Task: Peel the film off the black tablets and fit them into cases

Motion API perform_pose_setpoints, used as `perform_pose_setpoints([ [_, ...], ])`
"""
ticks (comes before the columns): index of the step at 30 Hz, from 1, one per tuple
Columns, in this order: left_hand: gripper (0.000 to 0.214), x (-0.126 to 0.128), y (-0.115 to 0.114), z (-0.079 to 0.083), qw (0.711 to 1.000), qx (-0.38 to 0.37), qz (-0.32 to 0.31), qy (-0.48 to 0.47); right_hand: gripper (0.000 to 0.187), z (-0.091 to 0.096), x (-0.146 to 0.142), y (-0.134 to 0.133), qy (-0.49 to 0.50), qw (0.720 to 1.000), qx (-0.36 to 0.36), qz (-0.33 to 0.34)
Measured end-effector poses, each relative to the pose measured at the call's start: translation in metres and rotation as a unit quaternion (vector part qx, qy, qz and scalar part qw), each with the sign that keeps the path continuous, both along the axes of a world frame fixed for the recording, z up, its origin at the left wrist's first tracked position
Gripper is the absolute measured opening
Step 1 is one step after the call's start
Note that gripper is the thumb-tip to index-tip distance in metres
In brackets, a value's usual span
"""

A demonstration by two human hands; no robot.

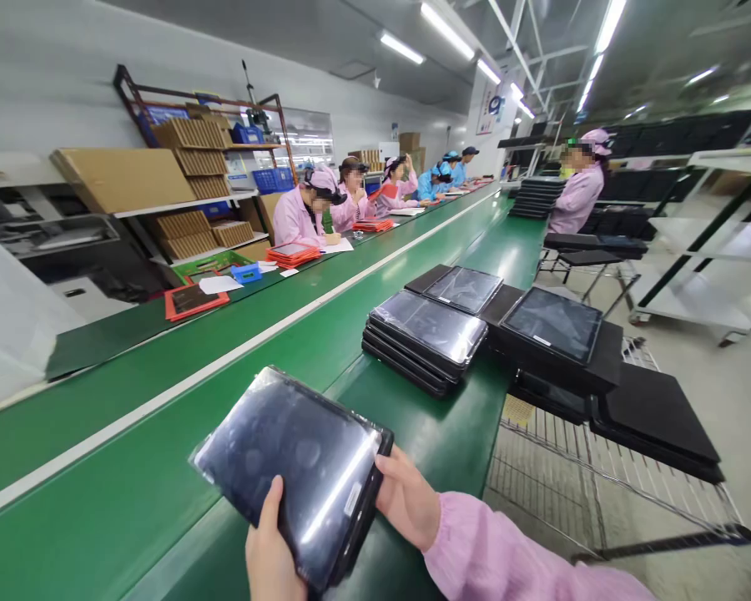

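Observation:
Just above the green bench, a black tablet with a glossy screen under clear film is tilted between my two hands. Its right edge shows more than one dark layer, so it seems to lie on at least one more. My left hand grips the near edge, thumb on the screen and fingers hidden below. At the right edge my right hand pinches the corner. Ahead on the bench rests a stack of similar tablets. Behind it another tablet sits on a black foam tray.
A tablet lies on black foam blocks to the right, above a wire rack holding a black tray. The green conveyor stretches away. Several co-workers sit along its far side; another person stands beyond, at right.

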State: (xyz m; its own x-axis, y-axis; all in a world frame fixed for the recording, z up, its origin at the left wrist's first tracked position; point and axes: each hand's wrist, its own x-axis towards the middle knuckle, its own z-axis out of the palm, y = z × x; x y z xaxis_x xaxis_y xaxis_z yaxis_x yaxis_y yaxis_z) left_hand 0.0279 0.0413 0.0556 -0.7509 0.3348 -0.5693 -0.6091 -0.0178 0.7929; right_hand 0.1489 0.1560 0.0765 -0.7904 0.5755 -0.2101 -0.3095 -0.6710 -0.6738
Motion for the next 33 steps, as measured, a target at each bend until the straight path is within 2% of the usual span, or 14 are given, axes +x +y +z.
perform_pose_setpoints([
  [2, 0.051, 0.014, 0.026, 0.019, 0.999, 0.038, 0.035, 0.001, 0.050, -0.007, 0.001, -0.008, -0.010, 0.999, -0.021, -0.035],
  [3, 0.049, 0.020, 0.034, 0.023, 0.998, 0.055, 0.025, 0.009, 0.051, -0.010, 0.002, -0.009, -0.029, 0.998, -0.023, -0.055],
  [5, 0.049, 0.027, 0.044, 0.019, 0.994, 0.101, -0.023, 0.031, 0.051, -0.009, 0.005, -0.005, -0.069, 0.992, -0.012, -0.102],
  [7, 0.050, 0.028, 0.047, 0.002, 0.985, 0.153, -0.067, 0.044, 0.049, -0.001, 0.013, 0.009, -0.091, 0.986, 0.010, -0.139],
  [10, 0.056, 0.015, 0.045, -0.029, 0.973, 0.202, -0.100, 0.042, 0.042, 0.021, 0.033, 0.042, -0.093, 0.978, 0.042, -0.182],
  [13, 0.063, -0.004, 0.045, -0.045, 0.979, 0.166, -0.121, 0.004, 0.025, 0.049, 0.054, 0.086, -0.094, 0.964, 0.075, -0.236],
  [18, 0.066, -0.016, 0.044, -0.040, 0.968, 0.172, -0.179, -0.033, 0.010, 0.094, 0.071, 0.165, -0.073, 0.931, 0.135, -0.331],
  [21, 0.070, -0.011, 0.045, -0.038, 0.968, 0.181, -0.175, -0.011, 0.006, 0.109, 0.070, 0.199, -0.058, 0.916, 0.156, -0.364],
  [24, 0.071, -0.008, 0.047, -0.041, 0.966, 0.187, -0.179, -0.001, 0.002, 0.111, 0.067, 0.217, -0.058, 0.911, 0.159, -0.376],
  [29, 0.070, -0.012, 0.049, -0.048, 0.963, 0.195, -0.187, -0.011, 0.024, 0.095, 0.064, 0.227, -0.086, 0.921, 0.144, -0.351],
  [33, 0.070, -0.014, 0.047, -0.046, 0.961, 0.199, -0.189, -0.019, 0.028, 0.083, 0.067, 0.230, -0.118, 0.931, 0.130, -0.321],
])
